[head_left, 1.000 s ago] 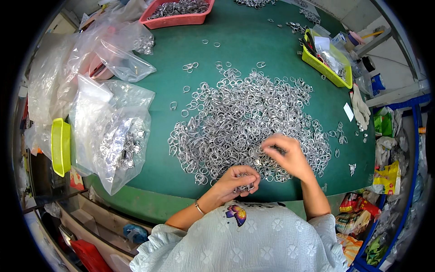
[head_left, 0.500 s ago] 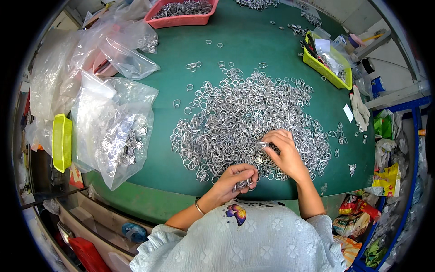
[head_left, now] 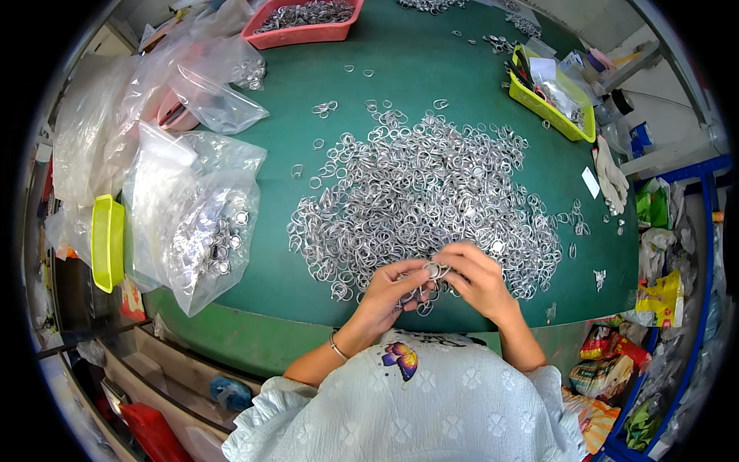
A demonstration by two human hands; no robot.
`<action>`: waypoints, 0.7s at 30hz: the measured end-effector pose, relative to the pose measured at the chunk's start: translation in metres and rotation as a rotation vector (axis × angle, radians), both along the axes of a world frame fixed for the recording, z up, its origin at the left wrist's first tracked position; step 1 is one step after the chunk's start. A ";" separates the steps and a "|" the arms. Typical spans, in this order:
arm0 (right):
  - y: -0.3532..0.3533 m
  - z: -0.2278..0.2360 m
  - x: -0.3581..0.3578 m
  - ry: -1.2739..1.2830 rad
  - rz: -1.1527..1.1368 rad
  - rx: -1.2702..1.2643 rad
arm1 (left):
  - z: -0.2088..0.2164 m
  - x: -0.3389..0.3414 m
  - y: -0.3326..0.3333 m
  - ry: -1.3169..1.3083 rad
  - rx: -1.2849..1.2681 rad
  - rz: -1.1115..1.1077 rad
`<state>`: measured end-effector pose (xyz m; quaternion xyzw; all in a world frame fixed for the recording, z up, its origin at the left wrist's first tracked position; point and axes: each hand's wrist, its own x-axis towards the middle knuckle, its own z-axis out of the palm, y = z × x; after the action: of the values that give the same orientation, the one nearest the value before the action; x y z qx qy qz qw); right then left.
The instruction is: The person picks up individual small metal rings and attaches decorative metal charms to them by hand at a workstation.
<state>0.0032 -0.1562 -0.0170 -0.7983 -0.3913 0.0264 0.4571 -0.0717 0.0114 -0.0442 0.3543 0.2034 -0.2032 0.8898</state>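
Observation:
A broad pile of silver metal rings (head_left: 416, 192) spreads over the green table (head_left: 300, 92) in front of me. At the pile's near edge my left hand (head_left: 383, 299) is closed around several rings, with its thumb and fingers pinched toward the right. Against its fingertips, my right hand (head_left: 479, 283) is closed in a pinch. A small metal ring (head_left: 433, 271) shows between the two sets of fingertips; its far side is hidden by the fingers. Some rings hang or lie just under the hands.
On the left lies a clear plastic bag (head_left: 192, 173) with metal pieces inside, beside a yellow-green basket (head_left: 108, 242). A pink tray (head_left: 304, 35) of rings stands at the back. A yellow tray (head_left: 550, 112) with tools and a white glove (head_left: 610, 177) are at the right.
My right hand has moved from over the pile, down and left, to meet my left hand. The left hand has turned its fingertips toward it.

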 end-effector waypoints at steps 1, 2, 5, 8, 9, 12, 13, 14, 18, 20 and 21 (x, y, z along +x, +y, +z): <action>0.000 0.003 0.001 0.049 -0.036 -0.004 | 0.001 0.001 0.000 0.001 -0.012 0.030; -0.002 0.000 0.001 0.052 -0.068 0.008 | 0.000 0.002 -0.001 -0.011 -0.008 0.054; -0.007 -0.007 0.002 0.037 -0.228 -0.006 | 0.002 0.002 -0.006 -0.032 -0.001 0.147; -0.009 -0.004 0.004 0.293 -0.275 0.057 | 0.001 0.004 -0.011 -0.104 0.155 0.192; -0.007 0.000 0.001 0.358 -0.221 0.123 | 0.001 0.005 -0.011 -0.134 0.225 0.180; -0.003 0.001 -0.002 0.171 -0.078 0.013 | 0.001 0.002 -0.013 -0.264 0.480 0.176; -0.001 0.001 -0.003 0.178 -0.098 0.031 | -0.001 0.003 -0.016 -0.341 0.596 0.202; -0.002 0.001 -0.002 0.233 -0.107 0.059 | -0.001 0.003 -0.017 -0.418 0.711 0.227; -0.009 -0.007 -0.001 0.437 -0.154 0.188 | 0.001 0.004 -0.016 -0.422 0.764 0.211; -0.009 -0.010 -0.003 0.448 -0.181 0.205 | 0.005 0.005 -0.017 -0.306 0.649 0.204; -0.007 -0.008 -0.005 0.412 -0.197 0.184 | 0.007 0.006 -0.018 -0.248 0.591 0.200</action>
<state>-0.0014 -0.1636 -0.0247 -0.7653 -0.2109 0.1084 0.5984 -0.0659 -0.0063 -0.0376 0.5972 0.1773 -0.0025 0.7823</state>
